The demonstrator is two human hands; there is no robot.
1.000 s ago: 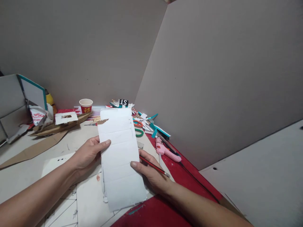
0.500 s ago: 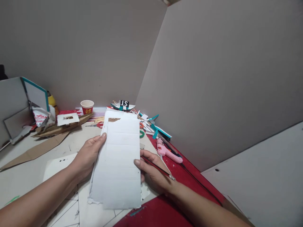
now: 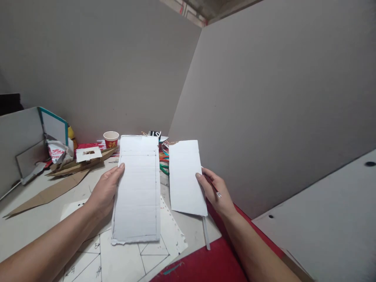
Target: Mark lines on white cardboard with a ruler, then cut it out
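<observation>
My left hand (image 3: 106,188) grips the left edge of a tall white card (image 3: 136,188), its thumb on the front. Pencil lines run along the top, right side and bottom of that card, and its lower edge is ragged. A smaller white card (image 3: 187,176) hangs to the right, pinched at its right edge by my right hand (image 3: 216,190). The same hand also holds a dark red pencil (image 3: 213,185). The two cards are apart, both raised above the table. Below them lie paper sheets with drawn lines (image 3: 120,256).
A red and white paper cup (image 3: 111,139) stands at the back. Brown cardboard strips (image 3: 51,193), a white piece with a cut-out (image 3: 95,154) and a crumpled bag (image 3: 60,150) lie left. Green-handled scissors (image 3: 164,169) show between the cards. A thin white strip (image 3: 206,234) lies at right.
The two cards, earlier overlapping, are now separated: the smaller one has moved right with my right hand, uncovering pencil lines on the taller one. The view has tilted up slightly.
</observation>
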